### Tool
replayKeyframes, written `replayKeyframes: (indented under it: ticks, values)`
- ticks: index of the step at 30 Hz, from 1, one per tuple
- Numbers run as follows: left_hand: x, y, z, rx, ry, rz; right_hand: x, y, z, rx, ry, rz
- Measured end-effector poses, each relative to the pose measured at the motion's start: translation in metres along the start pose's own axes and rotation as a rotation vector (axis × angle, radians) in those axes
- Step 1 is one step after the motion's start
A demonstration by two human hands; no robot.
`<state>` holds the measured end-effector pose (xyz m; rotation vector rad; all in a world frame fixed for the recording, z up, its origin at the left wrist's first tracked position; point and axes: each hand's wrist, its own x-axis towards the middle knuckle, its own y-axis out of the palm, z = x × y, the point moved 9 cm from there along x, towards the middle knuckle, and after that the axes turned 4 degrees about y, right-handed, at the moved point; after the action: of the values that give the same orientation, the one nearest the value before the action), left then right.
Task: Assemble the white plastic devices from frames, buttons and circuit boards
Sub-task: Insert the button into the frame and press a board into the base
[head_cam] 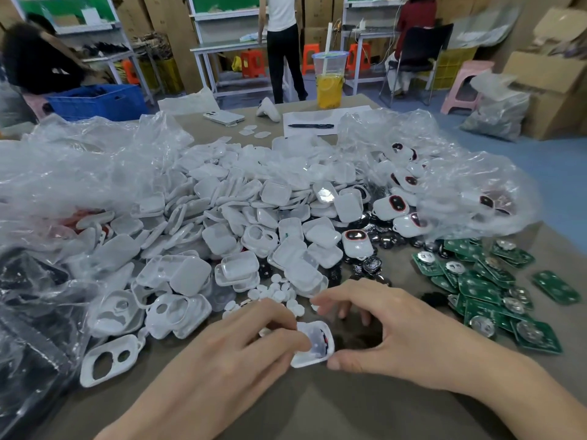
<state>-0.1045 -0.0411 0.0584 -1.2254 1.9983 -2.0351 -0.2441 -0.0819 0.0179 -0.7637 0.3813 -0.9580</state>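
The grey-brown table (317, 408) carried a big heap of white plastic shells (254, 211) in the middle and green circuit boards (486, 290) at the right, probably to keep parts within reach. Near its front the left hand (241, 341) pinched a small white plastic frame (317, 347), while the right hand (397, 322), fingers arched and holding nothing, touched its corner with the thumb, seemingly to steady it. Small round white buttons (276, 290) lay just behind.

Table (317, 404) — shells (222, 201), boards (495, 290).
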Motion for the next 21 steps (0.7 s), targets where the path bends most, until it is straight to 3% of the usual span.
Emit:
replayKeyframes:
  ticks: [8, 21]
  values:
    - [-0.0001, 0.0004, 0.0073, -0.083, -0.095, -0.044, 0.0014, 0.0020, -0.0052, -0.028, 0.009, 0.007]
    - [0.0000, 0.0100, 0.0095, -0.136, -0.107, 0.025, 0.0018, 0.0029, -0.0063, -0.022, -0.011, 0.008]
